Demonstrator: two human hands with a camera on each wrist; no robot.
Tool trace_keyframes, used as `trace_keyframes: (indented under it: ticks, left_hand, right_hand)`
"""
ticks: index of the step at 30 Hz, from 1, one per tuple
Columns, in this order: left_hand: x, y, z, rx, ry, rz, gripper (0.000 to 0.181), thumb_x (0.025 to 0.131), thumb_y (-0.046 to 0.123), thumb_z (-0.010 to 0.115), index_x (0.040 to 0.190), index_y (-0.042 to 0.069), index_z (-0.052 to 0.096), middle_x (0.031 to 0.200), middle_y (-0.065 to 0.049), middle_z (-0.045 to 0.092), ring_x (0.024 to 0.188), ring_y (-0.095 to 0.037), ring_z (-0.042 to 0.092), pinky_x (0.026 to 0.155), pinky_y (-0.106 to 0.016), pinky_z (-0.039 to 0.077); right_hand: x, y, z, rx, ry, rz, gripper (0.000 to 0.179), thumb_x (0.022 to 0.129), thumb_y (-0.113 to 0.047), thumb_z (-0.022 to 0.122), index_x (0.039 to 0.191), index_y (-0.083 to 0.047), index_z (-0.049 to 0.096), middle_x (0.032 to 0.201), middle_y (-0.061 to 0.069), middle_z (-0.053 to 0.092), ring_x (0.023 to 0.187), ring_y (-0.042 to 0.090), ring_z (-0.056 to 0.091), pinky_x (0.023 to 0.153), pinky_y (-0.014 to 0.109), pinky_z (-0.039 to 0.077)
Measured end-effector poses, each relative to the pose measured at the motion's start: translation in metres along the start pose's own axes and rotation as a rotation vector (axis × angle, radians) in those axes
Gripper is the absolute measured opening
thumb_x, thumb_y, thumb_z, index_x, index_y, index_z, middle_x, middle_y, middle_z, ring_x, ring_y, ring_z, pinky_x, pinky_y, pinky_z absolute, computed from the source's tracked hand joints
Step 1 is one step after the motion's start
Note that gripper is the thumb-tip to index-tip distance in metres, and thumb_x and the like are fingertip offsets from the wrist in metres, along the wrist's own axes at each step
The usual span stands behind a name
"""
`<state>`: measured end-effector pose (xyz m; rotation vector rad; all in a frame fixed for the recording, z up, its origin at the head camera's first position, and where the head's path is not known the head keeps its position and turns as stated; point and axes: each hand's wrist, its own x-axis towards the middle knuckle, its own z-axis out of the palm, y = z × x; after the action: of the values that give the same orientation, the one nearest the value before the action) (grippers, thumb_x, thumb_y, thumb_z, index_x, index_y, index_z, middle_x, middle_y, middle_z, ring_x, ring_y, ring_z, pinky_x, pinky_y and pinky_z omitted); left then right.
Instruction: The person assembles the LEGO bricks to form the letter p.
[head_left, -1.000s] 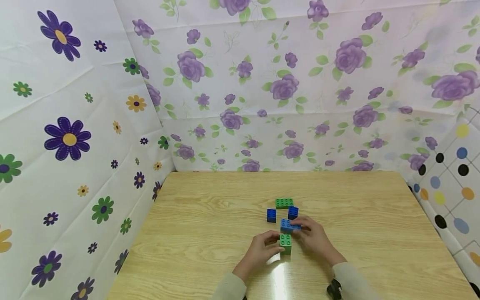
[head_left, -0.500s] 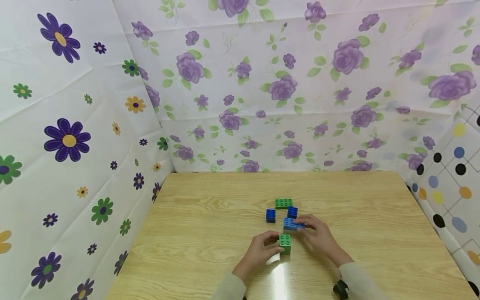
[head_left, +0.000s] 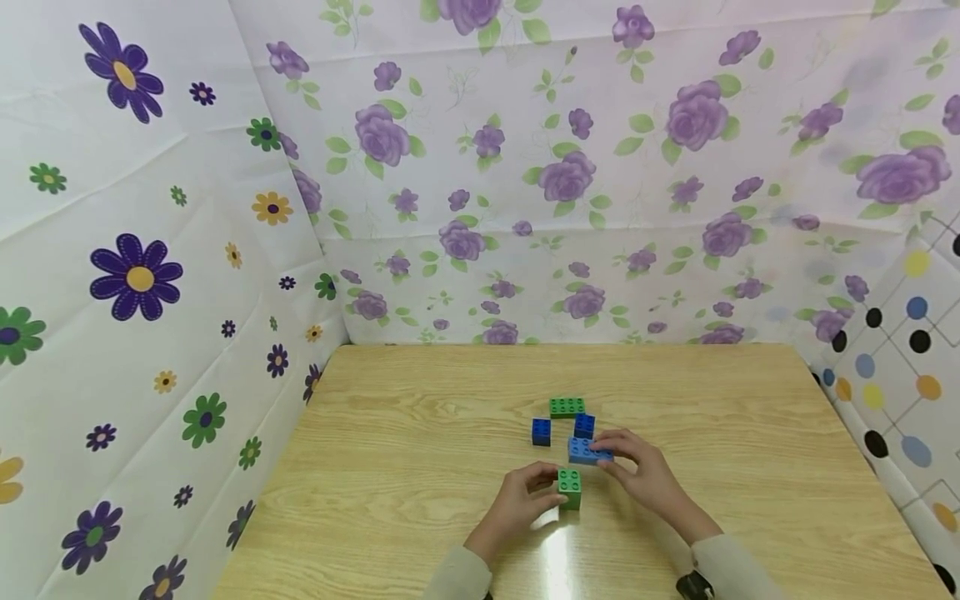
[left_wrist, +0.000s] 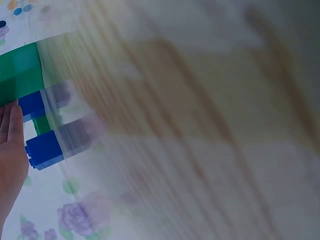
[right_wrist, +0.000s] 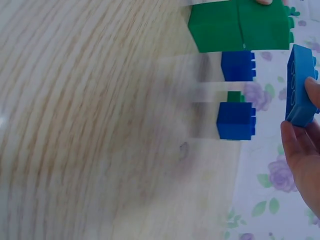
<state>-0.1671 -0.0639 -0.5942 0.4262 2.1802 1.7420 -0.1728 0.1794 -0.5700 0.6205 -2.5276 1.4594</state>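
My left hand [head_left: 517, 502] holds a green toy brick stack [head_left: 569, 492] on the table, thumb on its near side and fingers at its back. The right wrist view shows a seam between two green bricks [right_wrist: 220, 27] in this stack. My right hand [head_left: 647, 477] pinches a lighter blue brick [head_left: 588, 451] with several studs. In the right wrist view that blue brick [right_wrist: 299, 87] is off the table, its hollow underside partly visible. Farther back stand two small dark blue bricks, a left one [head_left: 542, 432] and a right one [head_left: 584, 426].
A flat green brick [head_left: 567, 407] lies behind the dark blue bricks. The wooden table [head_left: 420, 417] meets a floral cloth [head_left: 465, 167] at the back. Patterned cloth hangs on the left [head_left: 202, 350] and right [head_left: 900, 367] sides.
My right hand has shifted a little to the right with the lighter blue brick, away from the green stack. My left hand stays in place on the green stack.
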Motion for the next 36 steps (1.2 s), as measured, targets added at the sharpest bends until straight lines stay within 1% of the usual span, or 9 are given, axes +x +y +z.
trace_keyframes:
  ticks: [4,10,14,17,19,23,29,36]
  left_hand:
    - [-0.001,0.000,0.000,-0.001,0.000,0.002,0.033,0.085,0.012,0.074,0.117,0.016,0.065,0.117,0.004,0.065,0.110,-0.011,0.060,0.096,-0.025,0.051]
    - [-0.001,0.001,0.000,0.000,0.000,0.003,0.034,0.085,0.012,0.074,0.118,0.016,0.065,0.118,0.003,0.065,0.110,-0.011,0.060,0.096,-0.025,0.050]
    - [-0.001,0.000,0.000,0.001,-0.003,0.008,0.034,0.085,0.013,0.074,0.118,0.016,0.065,0.118,0.003,0.065,0.111,-0.012,0.060,0.096,-0.025,0.051]
    - [-0.001,-0.001,0.000,-0.002,-0.005,0.013,0.034,0.085,0.013,0.074,0.118,0.016,0.065,0.118,0.003,0.065,0.111,-0.012,0.060,0.095,-0.024,0.051]
    - [-0.001,-0.002,0.000,-0.007,-0.006,0.016,0.034,0.085,0.012,0.074,0.118,0.016,0.065,0.117,0.003,0.065,0.111,-0.012,0.060,0.095,-0.024,0.051]
    - [-0.001,-0.003,0.000,-0.016,-0.009,0.018,0.034,0.085,0.011,0.073,0.118,0.017,0.065,0.117,0.003,0.065,0.112,-0.013,0.060,0.095,-0.023,0.051]
    - [0.000,-0.004,0.000,-0.021,-0.011,0.013,0.034,0.086,0.011,0.072,0.119,0.017,0.065,0.119,0.003,0.065,0.114,-0.017,0.060,0.096,-0.024,0.051]
    - [-0.001,-0.002,0.000,-0.008,-0.013,0.023,0.035,0.086,0.010,0.072,0.120,0.017,0.065,0.119,0.003,0.065,0.113,-0.012,0.059,0.096,-0.024,0.050]
  right_hand:
    - [-0.003,-0.008,-0.003,0.005,-0.008,-0.013,0.025,0.088,-0.011,0.070,0.111,-0.021,0.069,0.120,0.008,0.061,0.112,0.022,0.058,0.088,0.040,0.057]
    - [-0.009,-0.015,-0.002,0.012,-0.026,-0.034,0.026,0.087,-0.012,0.071,0.110,-0.023,0.069,0.120,0.003,0.061,0.112,0.018,0.057,0.086,0.043,0.057]
    - [-0.012,-0.019,0.000,0.012,-0.033,-0.044,0.027,0.086,-0.011,0.072,0.110,-0.023,0.069,0.119,0.003,0.061,0.110,0.018,0.058,0.085,0.045,0.057]
    - [-0.014,-0.021,0.003,-0.019,-0.034,-0.058,0.027,0.085,-0.011,0.073,0.109,-0.023,0.069,0.118,0.001,0.062,0.109,0.017,0.059,0.085,0.043,0.057]
    - [-0.015,-0.022,0.004,-0.046,-0.034,-0.070,0.028,0.084,-0.010,0.074,0.108,-0.023,0.070,0.117,-0.003,0.062,0.108,0.017,0.060,0.085,0.041,0.057]
    - [-0.017,-0.023,0.007,-0.093,-0.030,-0.109,0.030,0.081,-0.006,0.076,0.107,-0.022,0.070,0.115,-0.007,0.062,0.107,0.016,0.060,0.085,0.039,0.057]
    - [-0.018,-0.021,0.010,-0.119,-0.031,-0.150,0.033,0.080,-0.004,0.077,0.106,-0.022,0.071,0.114,-0.005,0.063,0.107,0.017,0.060,0.086,0.039,0.057]
    - [-0.017,-0.024,0.011,-0.127,-0.045,-0.181,0.034,0.079,-0.001,0.076,0.107,-0.020,0.070,0.114,-0.006,0.061,0.106,0.018,0.060,0.085,0.037,0.057]
